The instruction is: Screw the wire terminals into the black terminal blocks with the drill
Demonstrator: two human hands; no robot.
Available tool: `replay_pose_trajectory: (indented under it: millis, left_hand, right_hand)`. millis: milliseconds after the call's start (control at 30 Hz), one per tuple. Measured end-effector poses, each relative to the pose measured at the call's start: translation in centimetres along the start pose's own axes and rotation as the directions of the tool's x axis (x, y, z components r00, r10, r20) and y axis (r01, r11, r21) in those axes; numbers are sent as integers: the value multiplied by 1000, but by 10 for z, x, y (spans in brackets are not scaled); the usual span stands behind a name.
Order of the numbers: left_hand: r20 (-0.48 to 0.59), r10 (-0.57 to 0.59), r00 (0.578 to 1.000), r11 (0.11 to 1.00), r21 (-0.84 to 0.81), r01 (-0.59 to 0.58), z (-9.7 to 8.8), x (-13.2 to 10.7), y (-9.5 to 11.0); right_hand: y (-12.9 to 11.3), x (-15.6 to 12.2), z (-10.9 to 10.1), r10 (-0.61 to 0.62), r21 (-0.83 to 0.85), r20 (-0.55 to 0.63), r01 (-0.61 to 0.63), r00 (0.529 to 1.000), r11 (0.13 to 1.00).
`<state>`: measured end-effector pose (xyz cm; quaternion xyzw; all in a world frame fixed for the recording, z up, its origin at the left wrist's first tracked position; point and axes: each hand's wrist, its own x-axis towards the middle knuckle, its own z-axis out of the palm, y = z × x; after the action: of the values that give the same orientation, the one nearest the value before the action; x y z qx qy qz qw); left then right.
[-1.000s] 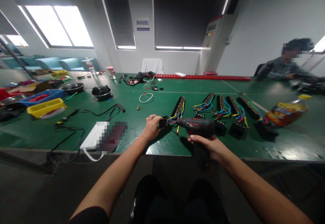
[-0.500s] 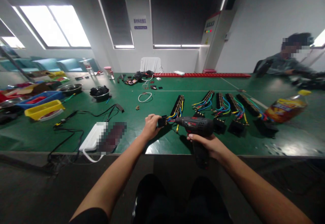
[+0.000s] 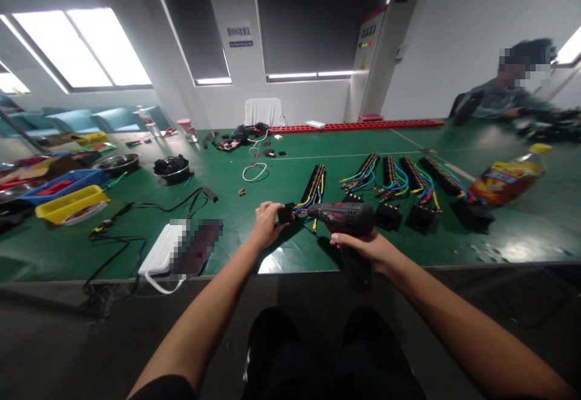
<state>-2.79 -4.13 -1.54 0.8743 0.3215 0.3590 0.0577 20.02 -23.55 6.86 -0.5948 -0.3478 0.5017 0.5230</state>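
Observation:
My right hand (image 3: 363,247) is wrapped round the grip of a black cordless drill (image 3: 347,217), which points left. Its bit reaches the coloured wires at the side of a small black block (image 3: 285,213); whether it sits in a screw I cannot tell. My left hand (image 3: 267,223) grips that block from the left, fingers over its top. From the block, yellow and blue wires run to a long black terminal strip (image 3: 314,183) with brass-coloured contacts, lying on the green table (image 3: 218,173). One loose wire end hangs below the bit.
Several similar wired strips (image 3: 390,173) lie to the right, beside a drink bottle (image 3: 511,176). Left are a white power bank (image 3: 161,249), a dark phone (image 3: 198,247), black cables (image 3: 149,206), a yellow tray (image 3: 72,202) and a metal bowl (image 3: 171,173). A person (image 3: 508,94) sits at far right.
The view has shifted slightly, so the table's things appear a little further left and higher. Both hands keep their hold on the block and the drill.

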Motion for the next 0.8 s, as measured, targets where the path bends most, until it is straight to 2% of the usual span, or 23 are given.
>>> replay_pose_trajectory:
  millis: [300,533,800]
  left_hand:
    - [-6,42,999,999,-16,-42,3,-1,-4]
    - [7,27,1000,999,-18,-27,0,0,0]
    - [4,30,1000,1000,-9,-30,1,-1,-3]
  right_hand:
    - [-15,6,-4,1,-3,101,0,995,1000]
    - [-9,12,-11,71,7,91,-72,993,997]
    - [-10,10,-8,46,10,104,-47,993,999]
